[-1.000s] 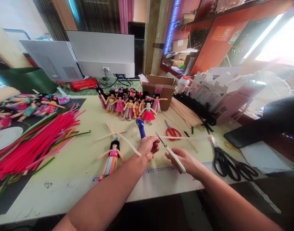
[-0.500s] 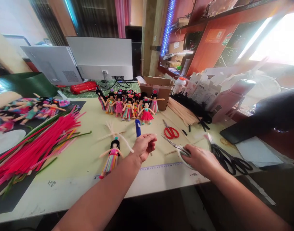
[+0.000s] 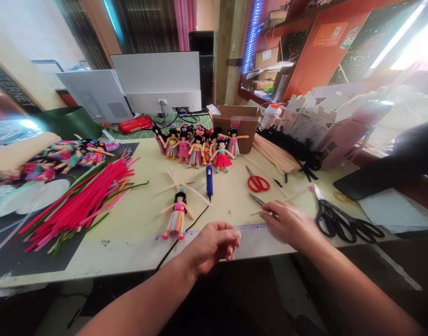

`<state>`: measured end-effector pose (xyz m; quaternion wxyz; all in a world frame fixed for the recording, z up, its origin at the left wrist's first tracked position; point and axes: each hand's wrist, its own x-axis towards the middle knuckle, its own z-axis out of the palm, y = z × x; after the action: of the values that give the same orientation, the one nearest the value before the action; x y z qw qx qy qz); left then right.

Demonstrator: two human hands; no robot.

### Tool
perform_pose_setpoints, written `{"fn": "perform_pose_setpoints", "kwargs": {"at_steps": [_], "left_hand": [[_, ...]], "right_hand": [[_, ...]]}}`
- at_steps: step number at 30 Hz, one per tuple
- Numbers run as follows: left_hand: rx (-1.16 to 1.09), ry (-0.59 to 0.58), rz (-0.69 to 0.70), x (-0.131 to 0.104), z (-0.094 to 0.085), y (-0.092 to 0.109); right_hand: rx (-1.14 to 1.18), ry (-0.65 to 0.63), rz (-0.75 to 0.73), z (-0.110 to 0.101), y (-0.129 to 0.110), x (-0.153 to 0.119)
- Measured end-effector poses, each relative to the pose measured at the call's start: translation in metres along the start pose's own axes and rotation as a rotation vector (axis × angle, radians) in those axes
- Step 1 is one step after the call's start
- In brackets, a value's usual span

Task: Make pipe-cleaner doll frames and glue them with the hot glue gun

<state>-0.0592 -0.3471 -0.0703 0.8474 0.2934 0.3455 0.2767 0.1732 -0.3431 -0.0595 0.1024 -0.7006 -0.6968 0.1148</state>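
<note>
My left hand (image 3: 215, 246) hovers over the table's front edge, thumb and fingers pinched together. A tiny pale bit may be at its fingertips, too small to name. My right hand (image 3: 287, 220) is closed around scissors (image 3: 256, 199); their metal blades point up and left, low over the table, and the handles are hidden under the hand. A thin beige strip lies by its fingertips. Left of my hands lies a doll (image 3: 178, 212) with black hair and a striped skirt. A blue glue gun (image 3: 209, 182) lies beyond my left hand, its black cord running toward the front edge.
Red-handled scissors (image 3: 257, 182) and black-handled scissors (image 3: 340, 219) lie on the table. A ruler (image 3: 252, 227) runs along the front. Several finished dolls (image 3: 196, 148) stand before a cardboard box (image 3: 240, 114). Pink pipe cleaners (image 3: 91, 200) are heaped at left.
My left hand has drawn back toward the front edge, uncovering the glue gun and cord. My right hand has lowered with the scissors, now covering their handles. The view has shifted slightly left.
</note>
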Motion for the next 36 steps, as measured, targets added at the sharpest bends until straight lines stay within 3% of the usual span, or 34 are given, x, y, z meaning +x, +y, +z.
{"fn": "perform_pose_setpoints", "kwargs": {"at_steps": [3, 7, 10, 14, 18, 22, 26, 32, 36], "left_hand": [[0.094, 0.045, 0.099, -0.033, -0.024, 0.009], [0.293, 0.345, 0.363, -0.064, -0.071, 0.045], [0.481, 0.506, 0.486, -0.072, -0.106, 0.066], [0.646, 0.548, 0.476, -0.065, -0.135, 0.073], [0.792, 0.535, 0.426, -0.052, -0.146, 0.073], [0.970, 0.528, 0.433, -0.045, -0.151, 0.076], [1.039, 0.478, 0.385, -0.041, -0.154, 0.079], [1.110, 0.479, 0.369, -0.038, -0.148, 0.085], [0.944, 0.426, 0.438, -0.046, -0.143, 0.084]], "right_hand": [[0.197, -0.135, -0.107, 0.015, -0.037, -0.003], [0.516, -0.434, -0.103, 0.035, -0.086, -0.004], [0.485, -0.391, -0.121, 0.039, -0.098, 0.005], [0.260, -0.215, -0.084, 0.032, -0.081, 0.034], [0.398, -0.099, 0.022, 0.033, -0.072, 0.079], [0.477, -0.089, 0.058, 0.051, -0.094, 0.125], [0.373, -0.093, 0.081, 0.067, -0.118, 0.151], [0.381, -0.064, 0.123, 0.068, -0.119, 0.147], [0.679, -0.086, 0.115, 0.061, -0.111, 0.121]]}}
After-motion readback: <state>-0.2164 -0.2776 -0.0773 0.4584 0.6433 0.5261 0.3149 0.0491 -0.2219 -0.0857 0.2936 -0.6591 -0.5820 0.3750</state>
